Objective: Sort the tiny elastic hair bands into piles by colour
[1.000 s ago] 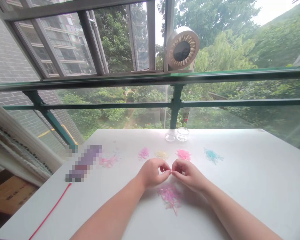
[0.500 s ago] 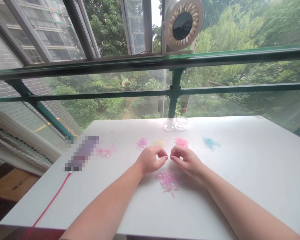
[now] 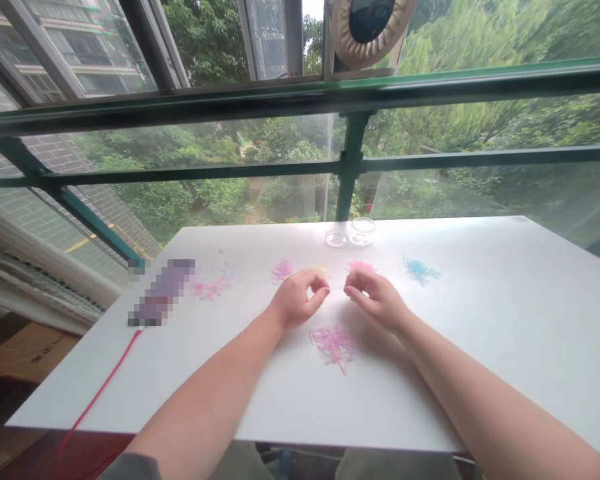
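Between my fingertips a thin, pale pinkish rubber band (image 3: 337, 288) is drawn out taut above the white table. My left hand (image 3: 299, 300) pinches one end of it between thumb and forefinger. The other end is in the pinch of my right hand (image 3: 377, 301). Just below the hands lies a loose pile of pink and purple rubber bands (image 3: 334, 343). Behind my left hand are a purple pile (image 3: 282, 271) and a partly hidden yellow pile (image 3: 322, 271). A bright pink pile (image 3: 361, 265) shows behind my right hand, partly covered by it.
A teal pile (image 3: 420, 270) lies to the right, a pink-red pile (image 3: 213, 288) to the left. A clear round container (image 3: 363, 232) and its lid (image 3: 336, 239) stand at the back. A blurred-out device (image 3: 163, 293) with a red cable (image 3: 103, 387) lies on the left.
My hands have moved slightly apart, and the band between them is stretched longer. The view has tipped downward, so the table sits higher in the picture.
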The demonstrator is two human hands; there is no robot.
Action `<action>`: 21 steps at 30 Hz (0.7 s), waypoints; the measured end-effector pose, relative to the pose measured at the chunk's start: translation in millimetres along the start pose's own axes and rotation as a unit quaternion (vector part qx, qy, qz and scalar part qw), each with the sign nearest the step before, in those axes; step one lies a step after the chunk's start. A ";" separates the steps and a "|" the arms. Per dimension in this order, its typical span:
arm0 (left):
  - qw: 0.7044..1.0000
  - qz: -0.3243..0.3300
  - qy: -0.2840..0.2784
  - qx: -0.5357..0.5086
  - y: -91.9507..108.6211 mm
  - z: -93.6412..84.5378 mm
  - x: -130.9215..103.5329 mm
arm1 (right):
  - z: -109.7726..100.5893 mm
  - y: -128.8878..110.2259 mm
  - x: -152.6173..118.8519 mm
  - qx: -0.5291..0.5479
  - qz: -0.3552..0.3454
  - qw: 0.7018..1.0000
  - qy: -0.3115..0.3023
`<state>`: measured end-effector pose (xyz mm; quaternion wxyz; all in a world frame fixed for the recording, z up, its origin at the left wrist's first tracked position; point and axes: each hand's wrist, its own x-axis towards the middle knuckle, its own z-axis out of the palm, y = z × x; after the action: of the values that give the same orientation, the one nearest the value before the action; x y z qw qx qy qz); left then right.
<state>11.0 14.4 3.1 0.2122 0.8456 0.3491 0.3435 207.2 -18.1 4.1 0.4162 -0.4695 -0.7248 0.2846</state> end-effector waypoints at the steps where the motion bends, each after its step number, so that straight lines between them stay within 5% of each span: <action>1: 1.000 0.000 -0.001 -0.004 0.9 0.9 -0.1 | 1.6 0.1 -0.4 0.003 0.000 1.000 -0.002; 21: 0.999 0.003 0.010 -0.041 1.7 2.7 0.5 | 2.3 1.8 -0.6 0.012 -0.036 0.999 -0.014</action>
<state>14.0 13.2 2.4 0.2420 0.8338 0.3339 0.3671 206.1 -17.9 1.3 0.4218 -0.4344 -0.7433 0.2844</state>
